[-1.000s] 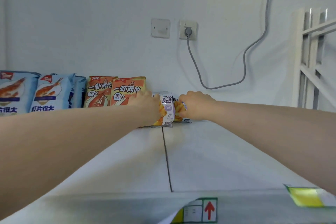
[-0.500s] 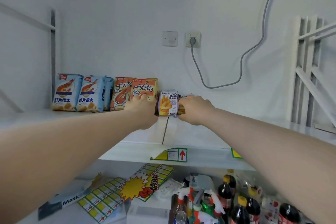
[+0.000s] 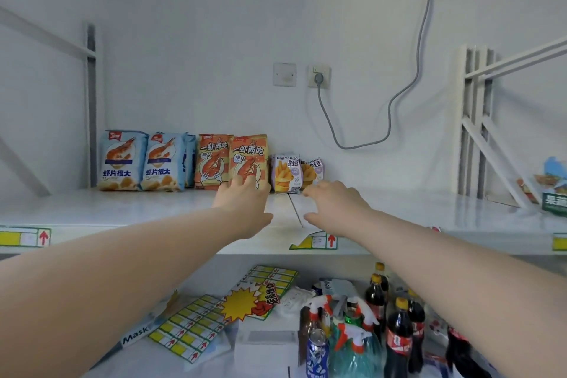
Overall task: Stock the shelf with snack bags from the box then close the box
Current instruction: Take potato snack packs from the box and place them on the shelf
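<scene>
White shelf carries two potato-stick bags below the wall socket. Left hand and right hand hold nothing, fingers loose; perhaps one brushes a bag. Withdraw slowly, keeping bags upright.

Left hand, right hand: both bare. Forearms bare along whole visible length.

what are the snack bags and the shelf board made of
Snack bags: likely thin plastic film, glossy print; crimped top edges and puffed fronts suggest it. Shelf board: probably white painted metal, smooth with soft sheen and a thin seam between panels, though laminate is possible.
</scene>
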